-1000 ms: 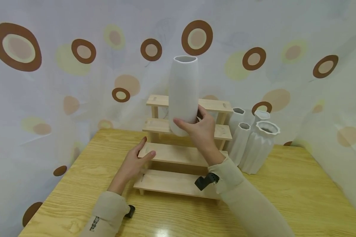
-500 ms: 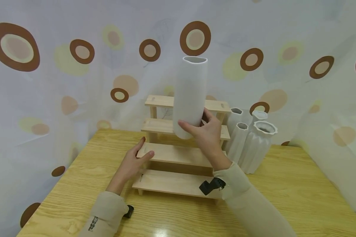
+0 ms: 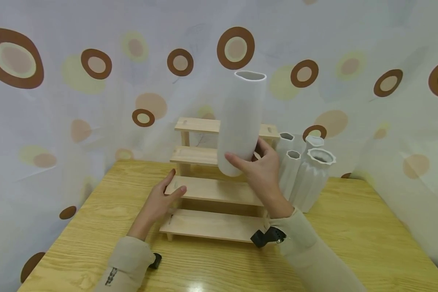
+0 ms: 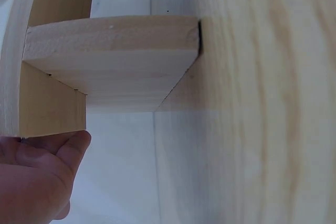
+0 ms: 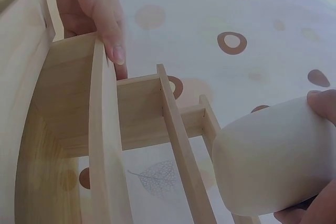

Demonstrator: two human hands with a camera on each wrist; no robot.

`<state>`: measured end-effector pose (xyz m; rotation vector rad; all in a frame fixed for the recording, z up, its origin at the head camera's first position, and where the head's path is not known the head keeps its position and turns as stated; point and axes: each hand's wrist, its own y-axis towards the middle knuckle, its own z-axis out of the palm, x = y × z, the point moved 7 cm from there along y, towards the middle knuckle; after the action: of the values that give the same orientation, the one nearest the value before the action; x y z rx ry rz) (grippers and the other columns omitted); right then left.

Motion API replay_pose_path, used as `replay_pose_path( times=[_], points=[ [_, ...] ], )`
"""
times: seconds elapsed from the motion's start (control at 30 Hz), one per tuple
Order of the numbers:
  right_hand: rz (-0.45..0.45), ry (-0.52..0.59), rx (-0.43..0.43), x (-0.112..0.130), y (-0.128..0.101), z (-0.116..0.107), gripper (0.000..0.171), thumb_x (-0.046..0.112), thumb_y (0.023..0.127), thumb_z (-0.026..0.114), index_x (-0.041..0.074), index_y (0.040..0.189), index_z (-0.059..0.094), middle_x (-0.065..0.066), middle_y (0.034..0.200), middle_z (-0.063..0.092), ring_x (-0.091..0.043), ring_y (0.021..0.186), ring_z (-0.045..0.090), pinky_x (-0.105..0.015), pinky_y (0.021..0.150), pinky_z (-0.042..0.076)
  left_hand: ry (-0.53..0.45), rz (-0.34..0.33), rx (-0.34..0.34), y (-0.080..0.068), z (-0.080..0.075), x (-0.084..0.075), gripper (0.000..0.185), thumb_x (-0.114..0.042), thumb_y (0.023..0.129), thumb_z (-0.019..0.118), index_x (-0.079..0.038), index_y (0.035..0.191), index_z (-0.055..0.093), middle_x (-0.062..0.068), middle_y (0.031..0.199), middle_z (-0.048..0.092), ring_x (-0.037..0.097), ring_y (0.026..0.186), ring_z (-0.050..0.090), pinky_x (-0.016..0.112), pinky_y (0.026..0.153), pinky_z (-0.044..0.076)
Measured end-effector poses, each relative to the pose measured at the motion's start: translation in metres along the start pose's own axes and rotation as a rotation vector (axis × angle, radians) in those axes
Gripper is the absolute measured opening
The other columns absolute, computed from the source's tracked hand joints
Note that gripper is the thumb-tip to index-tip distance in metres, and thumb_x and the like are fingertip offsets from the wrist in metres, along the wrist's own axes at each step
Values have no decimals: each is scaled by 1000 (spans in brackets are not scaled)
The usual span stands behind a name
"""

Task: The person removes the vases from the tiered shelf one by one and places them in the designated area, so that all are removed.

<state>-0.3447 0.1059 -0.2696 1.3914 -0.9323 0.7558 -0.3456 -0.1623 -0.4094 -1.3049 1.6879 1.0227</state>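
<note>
A tall smooth white vase [image 3: 241, 121] is held in my right hand [image 3: 265, 174], thumb on the near side and fingers round its right. It leans slightly rightward, raised in front of the upper boards of a stepped wooden display rack [image 3: 211, 225]. In the right wrist view the vase's base [image 5: 262, 156] is apart from the rack's boards. My left hand [image 3: 157, 200] grips the left end of the rack's second-lowest board, thumb on top. The left wrist view shows the fingers [image 4: 44, 166] against the rack's end piece [image 4: 52, 100].
Several white vases stand close together on the table right of the rack, among them a fluted wide-mouthed one [image 3: 312, 182] and a slim one [image 3: 289, 174]. The wood-grain table [image 3: 354, 235] meets a patterned cloth backdrop [image 3: 113, 93] behind.
My right hand has carried the white vase rightward and slightly down, and the vase leans more to the right. My left hand keeps its grip on the rack. The head view has shifted slightly.
</note>
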Motion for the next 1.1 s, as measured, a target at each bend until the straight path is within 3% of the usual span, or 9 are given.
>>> replay_pose_path(
  times=[0.33, 0.83, 1.1],
  points=[
    [36, -11, -27, -4, -12, -19, 70, 20, 69, 93, 10, 131, 61, -4, 125, 62, -17, 116, 57, -34, 96, 50, -11, 1, 11, 0, 1, -3, 87, -49, 96, 60, -11, 159, 14, 3, 163, 13, 27, 149, 9, 51, 117, 18],
    [15, -21, -42, 1, -29, -40, 63, 16, 73, 90, 9, 129, 62, -6, 123, 62, -20, 113, 59, -33, 91, 53, -13, -2, 13, 3, 0, 2, 88, -50, 96, 61, -12, 159, 14, 2, 163, 13, 27, 149, 9, 51, 116, 19],
    [53, -17, -62, 2, -38, -54, 68, 15, 73, 90, 10, 133, 59, -6, 128, 60, -21, 116, 58, -30, 91, 52, -16, 9, 16, 3, 0, 1, 86, -49, 96, 60, -12, 159, 14, 3, 163, 12, 27, 149, 8, 51, 117, 16]
  ],
)
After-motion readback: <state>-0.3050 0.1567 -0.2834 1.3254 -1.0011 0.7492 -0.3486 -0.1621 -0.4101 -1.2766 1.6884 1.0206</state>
